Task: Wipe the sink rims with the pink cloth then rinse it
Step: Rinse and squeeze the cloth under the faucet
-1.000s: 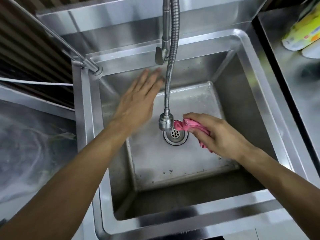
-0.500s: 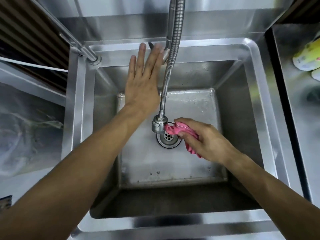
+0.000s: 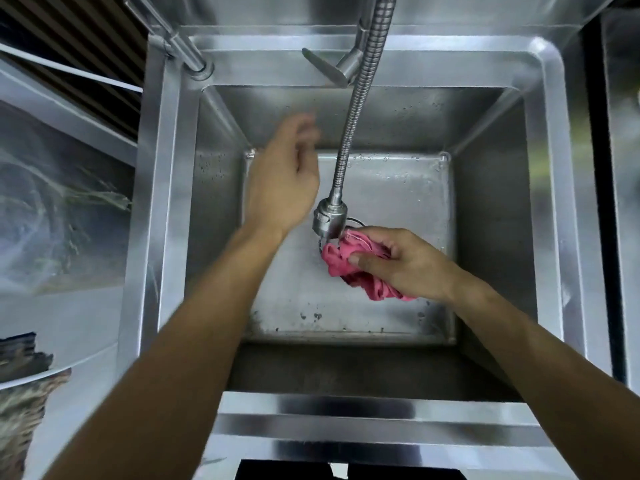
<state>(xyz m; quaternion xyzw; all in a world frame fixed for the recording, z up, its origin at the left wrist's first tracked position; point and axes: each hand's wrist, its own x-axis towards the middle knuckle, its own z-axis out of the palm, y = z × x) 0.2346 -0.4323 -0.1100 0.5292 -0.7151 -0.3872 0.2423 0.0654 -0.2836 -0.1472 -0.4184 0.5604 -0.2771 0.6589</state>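
Looks like a working kitchen's wash area. Deep square stainless-steel sink (image 3: 547, 209) with welded rims. Long flexible coiled-metal spray faucet (image 3: 349, 133) overhead

Slatted dark wall (image 3: 86, 39) upper left; steel counter (image 3: 623, 202) far right.

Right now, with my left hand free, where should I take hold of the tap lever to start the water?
Probably the flat paddle end of the tap lever, pinched from the left. It sticks out leftward over the back rim, clear of the hose; your left hand hangs just below it.
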